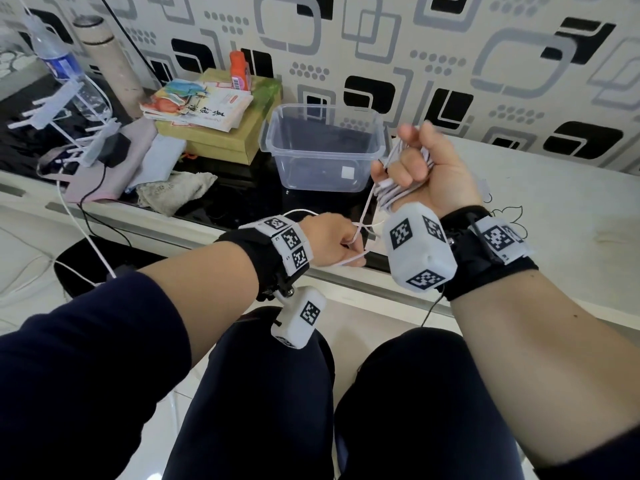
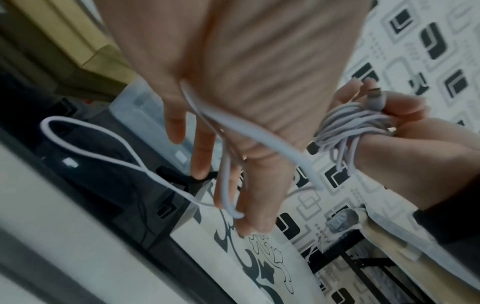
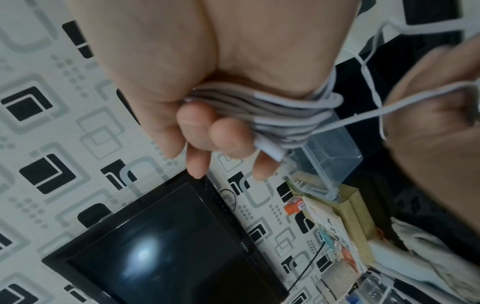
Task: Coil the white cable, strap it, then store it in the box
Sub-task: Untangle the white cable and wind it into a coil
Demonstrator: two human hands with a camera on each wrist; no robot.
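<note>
My right hand is raised in front of the clear plastic box and grips a coiled bundle of the white cable. In the right wrist view the fingers curl round the coil, and a white plug sticks out. A loose strand runs down and left to my left hand, which holds it lower, near the table's front edge. The left wrist view shows the strand crossing that palm and passing between the fingers. A slack loop hangs beyond. The box holds nothing.
Left of the plastic box, books lie on a yellowish carton with an orange bottle behind. A crumpled cloth, a black adapter, a water bottle and a flask are further left. A dark monitor hangs on the wall.
</note>
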